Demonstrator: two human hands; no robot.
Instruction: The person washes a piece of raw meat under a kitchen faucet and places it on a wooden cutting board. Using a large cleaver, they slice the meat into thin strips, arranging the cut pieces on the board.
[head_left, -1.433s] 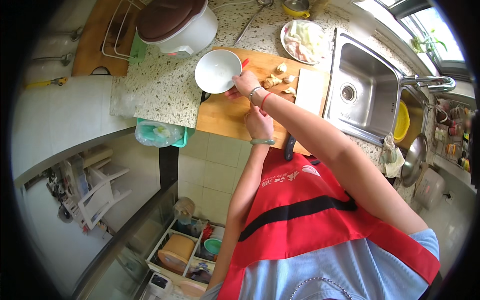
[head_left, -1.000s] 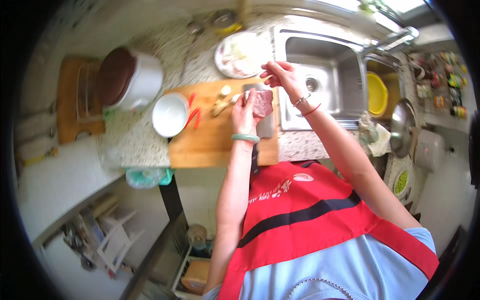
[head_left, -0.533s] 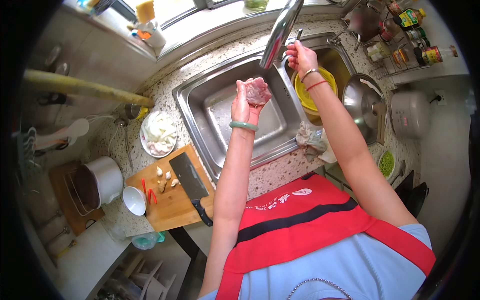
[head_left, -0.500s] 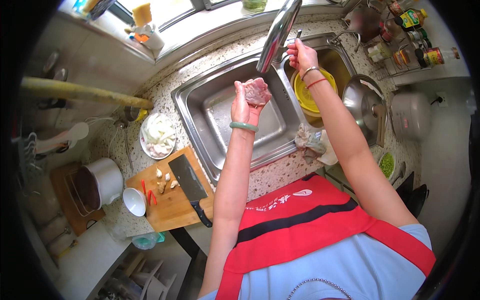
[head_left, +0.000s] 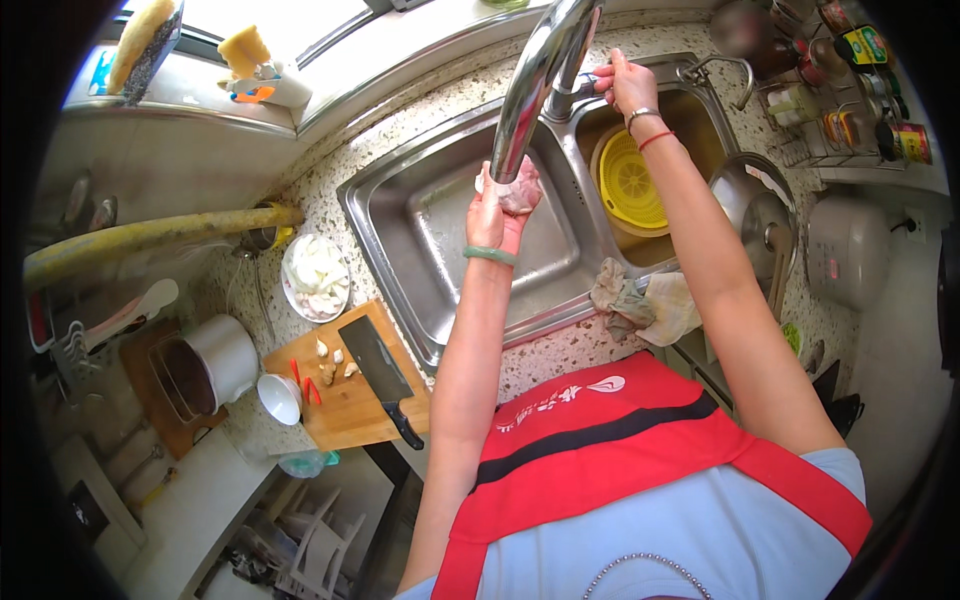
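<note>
Over the left basin of the steel sink (head_left: 425, 240), my left hand (head_left: 487, 222) is closed around a piece of raw pink meat (head_left: 522, 190), directly beneath the spout of the chrome faucet (head_left: 530, 90). The spout partly covers the meat, and whether water runs is hard to make out. My right hand (head_left: 630, 85) reaches past the right basin, its fingers closed at the faucet handle (head_left: 586, 90). Below that arm, a yellow strainer basket (head_left: 630, 180) rests in the right basin.
Left of the sink stand a plate of white sliced pieces (head_left: 317, 278) and a cutting board (head_left: 340, 425) with a cleaver (head_left: 375, 360), garlic and red chilies. Rags (head_left: 625, 300) lie on the front rim. A steel lid (head_left: 750, 205) leans at the right.
My right hand has moved slightly up and right, its fingers now at the faucet handle. The view has shifted a little, and the meat now appears under the spout.
</note>
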